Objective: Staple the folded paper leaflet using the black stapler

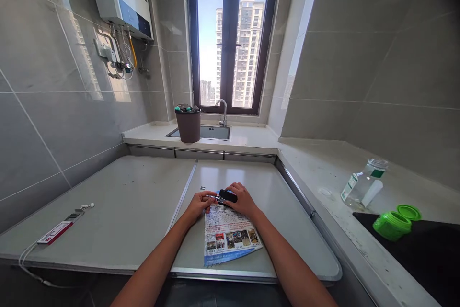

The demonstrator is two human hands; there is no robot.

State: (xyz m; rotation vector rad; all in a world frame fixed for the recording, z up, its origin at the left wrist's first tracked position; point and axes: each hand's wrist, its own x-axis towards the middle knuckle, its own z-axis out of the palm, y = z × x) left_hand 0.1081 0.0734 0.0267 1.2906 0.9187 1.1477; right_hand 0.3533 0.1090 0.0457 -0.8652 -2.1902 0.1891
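A black oblong object [228,196] with a thin silvery metal part [214,197] lies between my hands, above the top of a printed flyer [233,235]. Its exact kind is too small to tell. My right hand [241,199] is closed around the black part from the right. On the other side, the fingers of my left hand [197,206] pinch the silvery part. The flyer rests on the folding table [287,244], its lower right corner cut or folded at a slant and its upper edge hidden by my hands.
A white-and-red strip-shaped item with a cable [57,232] lies at the table's left. Behind the table, a brown bin [189,126] stands by the sink [215,132]. On the right counter are a clear glass jar [364,185] and an open green container [391,225].
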